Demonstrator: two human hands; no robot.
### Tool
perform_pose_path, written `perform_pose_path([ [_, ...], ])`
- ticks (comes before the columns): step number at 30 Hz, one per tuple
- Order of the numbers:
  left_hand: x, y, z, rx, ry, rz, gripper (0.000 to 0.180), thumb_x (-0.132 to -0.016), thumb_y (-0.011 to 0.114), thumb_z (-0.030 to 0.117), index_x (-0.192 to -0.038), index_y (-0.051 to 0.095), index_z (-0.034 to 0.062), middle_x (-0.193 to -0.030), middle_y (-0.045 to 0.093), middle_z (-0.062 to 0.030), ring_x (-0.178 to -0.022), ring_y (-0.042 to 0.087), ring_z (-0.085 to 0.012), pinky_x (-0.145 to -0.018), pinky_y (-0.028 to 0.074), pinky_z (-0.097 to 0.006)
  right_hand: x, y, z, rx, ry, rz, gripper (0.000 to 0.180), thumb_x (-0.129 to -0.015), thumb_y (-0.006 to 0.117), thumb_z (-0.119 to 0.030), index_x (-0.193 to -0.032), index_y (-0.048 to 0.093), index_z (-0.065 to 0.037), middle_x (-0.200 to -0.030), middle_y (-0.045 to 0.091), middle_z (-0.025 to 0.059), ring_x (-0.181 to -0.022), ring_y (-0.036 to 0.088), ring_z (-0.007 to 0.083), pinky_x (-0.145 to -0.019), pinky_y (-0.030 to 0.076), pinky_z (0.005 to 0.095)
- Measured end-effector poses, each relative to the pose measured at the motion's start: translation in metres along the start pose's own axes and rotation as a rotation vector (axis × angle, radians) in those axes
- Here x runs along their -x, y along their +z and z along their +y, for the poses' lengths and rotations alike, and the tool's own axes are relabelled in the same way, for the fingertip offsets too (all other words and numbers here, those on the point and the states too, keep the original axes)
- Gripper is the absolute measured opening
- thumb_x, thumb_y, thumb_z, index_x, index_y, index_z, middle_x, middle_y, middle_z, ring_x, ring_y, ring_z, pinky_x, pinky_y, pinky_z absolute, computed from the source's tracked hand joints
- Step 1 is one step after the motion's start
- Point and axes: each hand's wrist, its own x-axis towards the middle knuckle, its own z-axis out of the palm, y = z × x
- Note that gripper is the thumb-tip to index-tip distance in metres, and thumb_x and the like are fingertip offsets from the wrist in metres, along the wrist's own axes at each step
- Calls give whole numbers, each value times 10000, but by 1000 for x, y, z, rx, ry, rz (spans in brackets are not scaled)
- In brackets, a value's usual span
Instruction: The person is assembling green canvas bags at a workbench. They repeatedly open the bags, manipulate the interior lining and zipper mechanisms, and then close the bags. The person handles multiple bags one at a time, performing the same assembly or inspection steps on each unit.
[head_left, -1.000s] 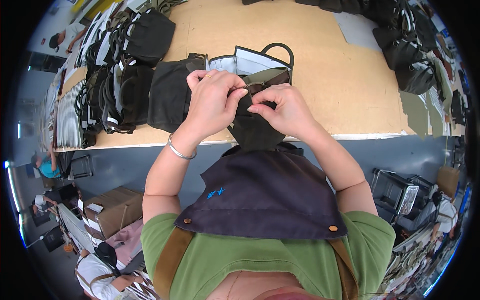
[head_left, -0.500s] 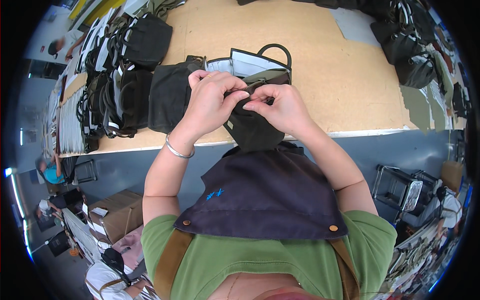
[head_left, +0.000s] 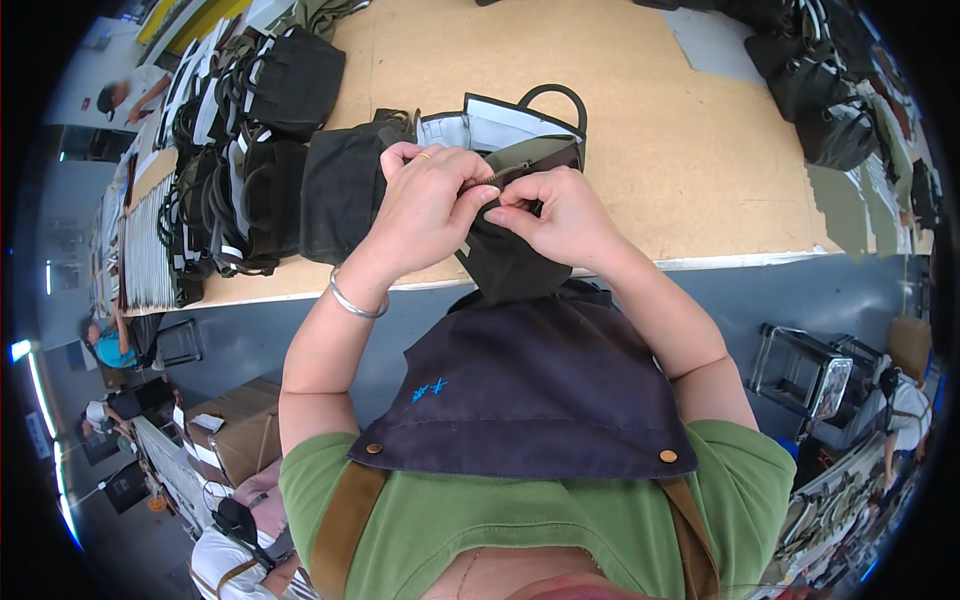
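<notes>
The zip (head_left: 530,163) is the line to watch: its long axis slants from the left hand's (head_left: 435,205) fingertips away from the person and to the right, passing just beyond the right hand's (head_left: 565,220) knuckles. The left hand is nearer to its low, left end; the right hand sits on the person's side of it. Both grips are narrow pinches, thumb against finger, closed on the dark cloth of the bag (head_left: 515,265); the fingertips hide exactly which fold each one has.

The bag stands at the near edge of the tabletop (head_left: 680,200), its close side jutting over that edge toward the apron (head_left: 540,390). Its cloth looks matt and soft, creasing under the fingers, nearly black with an olive strip along the zip. The zip's teeth have a dull metallic look. Behind them, a pale lining (head_left: 510,122) stands up in flat, stiff-looking panels, and a dark, rounded handle (head_left: 553,89) arches above it.

Just left of the left hand lies a dark, boxy pouch (head_left: 340,190) with a smooth face. Further left, more bags (head_left: 270,185) crowd together, their handles looping among white sheets. The tabletop is tan, flat and smooth, with a pale rim.
</notes>
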Motion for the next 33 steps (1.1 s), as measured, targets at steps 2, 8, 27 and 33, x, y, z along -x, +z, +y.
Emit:
perform_pose_path([
  [2, -1, -5, -1, 36, 8, -66, 100, -839, 688, 127, -910, 633, 81, -783, 605, -11, -802, 572, -178, -937, 267, -371, 2, -2, 2, -48, 15, -7, 196, -780, 775, -213, -774, 710, -29, -649, 666, 108, -563, 622, 203, -567, 474, 320],
  [8, 2, -1, -10, 31, 19, -64, 118, -820, 707, 193, -871, 674, 92, -753, 621, -29, -793, 587, -206, -936, 286, -410, 1, -4, 5, -11, 2, -10, 199, -775, 781, -223, -773, 719, -34, -664, 679, 103, -574, 638, 195, -574, 483, 319],
  [27, 16, -31, -36, -60, 86, -42, 215, -742, 782, 222, -922, 686, 154, -821, 576, 39, -889, 510, -165, -883, 252, -378, 1, -36, -37, 529, -334, -296, 355, -685, 805, -212, -944, 659, -18, -863, 670, 140, -871, 645, 339, -735, 505, 425],
  [33, 26, -11, 4, -137, 199, 146, 377, -736, 758, 172, -1082, 610, 146, -1038, 632, 35, -890, 562, -176, -791, 373, -325, -2, -38, -51, 582, -352, -369, 260, -747, 740, -139, -954, 667, 0, -881, 669, 156, -895, 646, 340, -757, 504, 430],
])
